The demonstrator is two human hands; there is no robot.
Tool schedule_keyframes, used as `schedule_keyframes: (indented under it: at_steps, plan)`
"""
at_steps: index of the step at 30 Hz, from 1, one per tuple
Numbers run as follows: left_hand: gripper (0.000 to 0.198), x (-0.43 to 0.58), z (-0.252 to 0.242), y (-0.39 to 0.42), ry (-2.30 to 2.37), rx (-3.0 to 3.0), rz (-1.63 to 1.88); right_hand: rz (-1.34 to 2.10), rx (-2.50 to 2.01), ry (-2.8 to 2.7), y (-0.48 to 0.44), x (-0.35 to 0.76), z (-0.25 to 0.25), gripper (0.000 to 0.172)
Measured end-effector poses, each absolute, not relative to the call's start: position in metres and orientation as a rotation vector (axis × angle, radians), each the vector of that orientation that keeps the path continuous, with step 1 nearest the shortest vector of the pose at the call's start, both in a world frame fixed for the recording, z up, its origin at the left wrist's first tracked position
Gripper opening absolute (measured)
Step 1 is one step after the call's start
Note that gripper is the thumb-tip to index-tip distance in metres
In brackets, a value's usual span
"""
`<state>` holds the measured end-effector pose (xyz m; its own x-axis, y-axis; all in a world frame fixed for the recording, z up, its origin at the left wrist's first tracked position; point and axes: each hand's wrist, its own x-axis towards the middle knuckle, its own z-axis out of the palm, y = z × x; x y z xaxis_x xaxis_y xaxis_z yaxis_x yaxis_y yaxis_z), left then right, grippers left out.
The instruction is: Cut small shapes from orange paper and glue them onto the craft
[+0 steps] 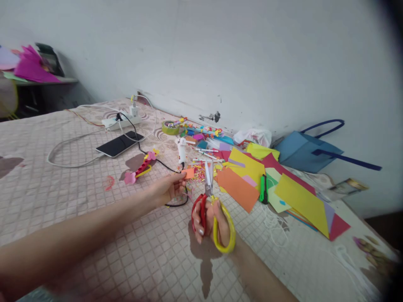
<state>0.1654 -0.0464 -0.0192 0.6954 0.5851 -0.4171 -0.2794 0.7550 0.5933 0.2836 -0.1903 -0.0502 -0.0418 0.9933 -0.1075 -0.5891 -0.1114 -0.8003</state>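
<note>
My right hand [212, 220] grips a pair of scissors [210, 201] with one red and one yellow handle loop, blades pointing away from me. My left hand [168, 187] reaches in from the left and pinches a small orange paper piece [189, 173] between thumb and fingers, just left of the scissor blades. Tiny coloured paper scraps [199, 173] lie on the patterned cloth right beyond the blades. A white glue gun [181, 150] stands a little farther back, its black cord [176, 204] looping under my left hand.
Sheets of coloured paper [302, 200] and a green marker [262, 187] lie to the right. A blue bag [302, 150] leans on the wall. A phone [119, 144], power strip [121, 122], tape roll [170, 127] and a pink paper flower stick [140, 169] sit to the left.
</note>
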Motion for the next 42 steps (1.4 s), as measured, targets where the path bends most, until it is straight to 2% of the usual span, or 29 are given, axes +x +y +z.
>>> schedule_keyframes:
  at_steps: [9,42]
  plan:
    - [0.015,0.164,-0.013,-0.04,0.598,0.501,0.613,1.829,-0.738,-0.677,-0.195,0.277,-0.048,0.061]
    - [0.014,0.164,-0.012,-0.035,0.618,0.394,0.635,1.895,-0.726,-0.681,-0.194,0.277,-0.047,0.063]
